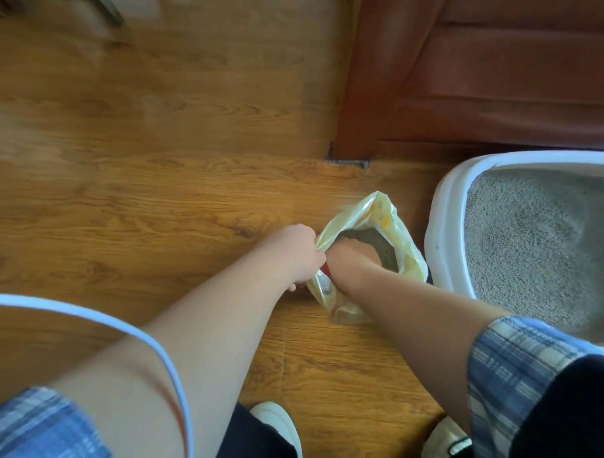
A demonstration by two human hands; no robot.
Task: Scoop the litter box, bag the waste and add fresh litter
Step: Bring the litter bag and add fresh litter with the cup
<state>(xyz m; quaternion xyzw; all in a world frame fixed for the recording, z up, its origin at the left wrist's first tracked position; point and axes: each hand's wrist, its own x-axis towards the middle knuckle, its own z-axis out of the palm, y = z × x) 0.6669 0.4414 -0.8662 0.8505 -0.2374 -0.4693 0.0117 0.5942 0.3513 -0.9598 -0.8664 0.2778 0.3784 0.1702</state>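
Note:
A yellowish translucent plastic bag (pixel 402 239) stands open on the wooden floor, with grey litter visible inside. My left hand (pixel 299 253) grips the bag's left rim. My right hand (pixel 349 256) reaches into the bag's mouth; its fingers are hidden inside, and a small red thing shows beside the wrist. A white litter box (pixel 447 203) filled with grey litter (pixel 527 241) sits just right of the bag.
A dark red-brown wooden door and frame (pixel 476 68) stands behind the litter box. Wooden floor (pixel 137 166) stretches left. My white shoes (pixel 276 425) are at the bottom. A white curved cord (pixel 161 357) crosses my left arm.

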